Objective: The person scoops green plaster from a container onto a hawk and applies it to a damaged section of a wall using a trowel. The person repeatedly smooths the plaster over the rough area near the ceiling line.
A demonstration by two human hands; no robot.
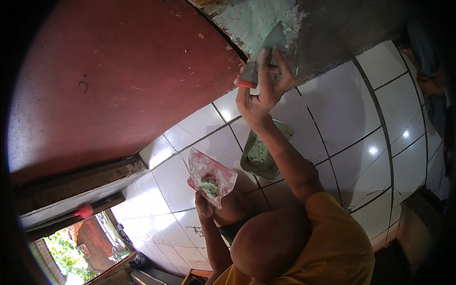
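Up against the wall, my right hand [267, 88] grips a putty knife [275, 38] with a grey triangular blade and an orange-edged lower end. The blade lies on a pale green, plastered patch of wall [247, 21]. My left hand [204, 205] is lower down, pinching the edge of a red, white-smeared flat sheet [218, 172]. On that sheet sits a lump of pale green putty [209, 185]. Under my right forearm stands a rectangular tub [270, 172], partly hidden by the arm, with more green putty [258, 151] inside.
A large red panel [118, 85] fills the upper left. White tiles [339, 104] with dark joints cover the floor. At the far right edge, part of another person in blue-grey clothing [420, 47] shows dimly. An opening with greenery [57, 247] lies at the lower left.
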